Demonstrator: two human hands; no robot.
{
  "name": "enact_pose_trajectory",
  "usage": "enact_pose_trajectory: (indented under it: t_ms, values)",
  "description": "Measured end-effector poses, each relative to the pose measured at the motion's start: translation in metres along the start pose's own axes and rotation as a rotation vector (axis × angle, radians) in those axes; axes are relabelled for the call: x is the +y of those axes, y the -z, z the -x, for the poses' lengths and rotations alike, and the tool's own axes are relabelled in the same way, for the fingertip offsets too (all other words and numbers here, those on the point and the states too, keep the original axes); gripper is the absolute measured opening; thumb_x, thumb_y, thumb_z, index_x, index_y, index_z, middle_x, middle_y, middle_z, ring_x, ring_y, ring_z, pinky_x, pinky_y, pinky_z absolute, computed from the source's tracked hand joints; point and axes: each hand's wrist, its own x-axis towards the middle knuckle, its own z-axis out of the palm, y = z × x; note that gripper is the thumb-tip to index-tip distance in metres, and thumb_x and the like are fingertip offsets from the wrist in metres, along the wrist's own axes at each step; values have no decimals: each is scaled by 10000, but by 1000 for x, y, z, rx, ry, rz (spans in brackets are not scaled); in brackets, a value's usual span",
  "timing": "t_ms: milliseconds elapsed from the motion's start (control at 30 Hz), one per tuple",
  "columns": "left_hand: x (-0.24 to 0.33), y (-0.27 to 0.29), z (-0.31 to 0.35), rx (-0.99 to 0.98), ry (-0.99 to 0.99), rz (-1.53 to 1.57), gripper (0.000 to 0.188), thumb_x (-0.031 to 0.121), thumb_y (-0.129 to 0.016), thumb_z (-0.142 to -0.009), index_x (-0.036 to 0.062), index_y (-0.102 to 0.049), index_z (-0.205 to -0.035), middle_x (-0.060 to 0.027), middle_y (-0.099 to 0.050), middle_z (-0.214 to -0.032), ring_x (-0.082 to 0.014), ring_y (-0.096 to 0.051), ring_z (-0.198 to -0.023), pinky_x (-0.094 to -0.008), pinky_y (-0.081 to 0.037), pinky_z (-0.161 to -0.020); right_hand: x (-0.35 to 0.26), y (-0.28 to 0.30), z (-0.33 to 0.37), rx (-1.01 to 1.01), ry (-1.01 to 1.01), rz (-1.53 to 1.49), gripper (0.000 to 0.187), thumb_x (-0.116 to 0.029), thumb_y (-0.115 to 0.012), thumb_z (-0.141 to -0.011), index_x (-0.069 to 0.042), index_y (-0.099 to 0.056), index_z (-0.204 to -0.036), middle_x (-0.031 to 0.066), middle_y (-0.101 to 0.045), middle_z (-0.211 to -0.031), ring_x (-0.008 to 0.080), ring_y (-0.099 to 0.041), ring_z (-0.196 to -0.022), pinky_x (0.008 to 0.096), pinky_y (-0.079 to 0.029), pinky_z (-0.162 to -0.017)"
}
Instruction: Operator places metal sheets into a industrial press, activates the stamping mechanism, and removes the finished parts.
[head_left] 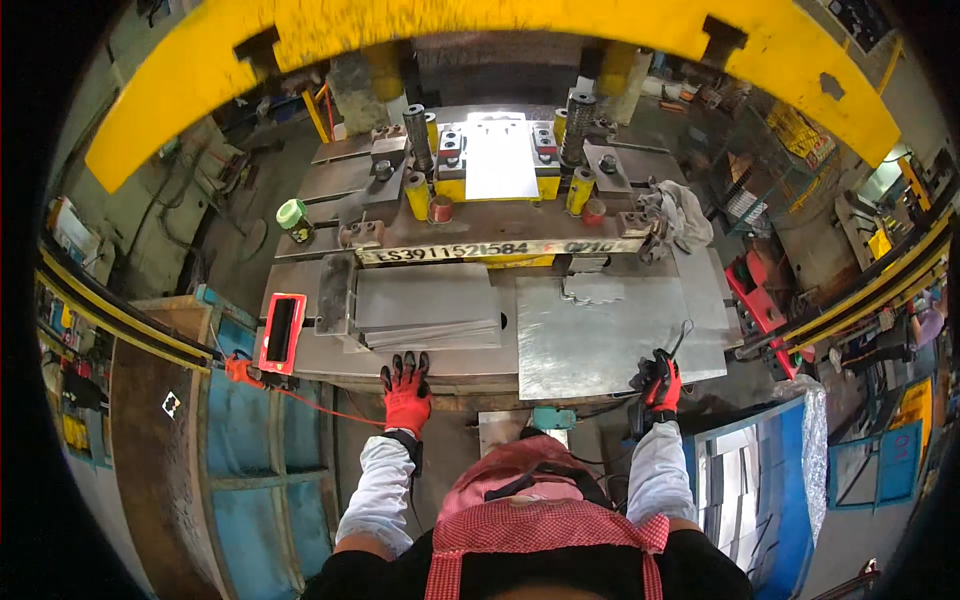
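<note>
My left hand [407,392], in a red glove with black fingertips, lies with fingers spread at the table's front edge, just before a stack of grey metal sheets [425,297]. A steel block [337,294] stands against the stack's left side. My right hand [660,385], gloved alike, is closed round a thin metal tool [683,338] whose slim end points up and away; its exact kind is unclear. Beneath that tool lies a wide, shiny metal plate [600,350]. Several small metal pieces [590,291] rest at its far edge. Farther off, a bright flat sheet [501,160] sits in the press die.
Guide posts [415,137] and yellow cylinders [580,190] flank the die. A yellow press frame [500,20] arches above. On the table are a red-framed device [283,333], a green-lidded container [293,218] and a grey rag [684,215]. Blue bins [765,490] stand at both sides.
</note>
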Motion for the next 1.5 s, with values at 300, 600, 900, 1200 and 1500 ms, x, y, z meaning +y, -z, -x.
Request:
enact_pose_trajectory:
  t_ms: [300, 600, 900, 1200, 1500]
  values:
    - [-1, 1, 0, -19, 11, 43, 627, 234, -548, -768, 207, -328, -1354, -111, -315, -1396, -332, -200, -1321, -509, -90, -1074, -1, -15, 6, 168, 77, 89, 287, -293, -578, -827, -110, -500, -1034, 100, -558, -677, 175, -456, -428, 330, -376, -385]
    - [-10, -9, 3, 26, 7, 29, 562, 243, -576, -753, 165, -420, -1288, -111, -331, -1387, -331, -186, -1326, -504, -89, -1081, 3, -15, 0, 95, 51, -13, 247, -280, -561, -842, -131, -501, -1030, 92, -531, -639, 162, -408, -394, 314, -342, -365]
    - [-8, -16, 4, 51, 4, 6, 614, 248, -567, -765, 201, -356, -1339, -103, -334, -1374, -320, -192, -1323, -503, -97, -1077, 1, -6, -1, 113, 11, 79, 296, -306, -600, -818, -90, -502, -997, 107, -567, -688, 163, -464, -427, 324, -417, -391]
    - [3, 4, -2, 43, -10, -11, 636, 261, -561, -774, 207, -318, -1359, -109, -271, -1413, -330, -167, -1331, -507, -86, -1074, 4, 9, -16, -11, 294, 230, 234, -160, -594, -827, -92, -515, -1037, 14, -521, -659, 101, -482, -499, 250, -377, -421]
    - [58, 128, -34, -377, 221, 408, 448, 416, -474, -847, 125, -516, -1185, -177, -582, -1059, -353, -542, -988, -418, -441, -810, -98, -251, 8, -624, 264, 717, 479, -145, -552, -859, -69, -402, -1307, -41, -463, -733, 43, -403, -585, 208, -370, -502]
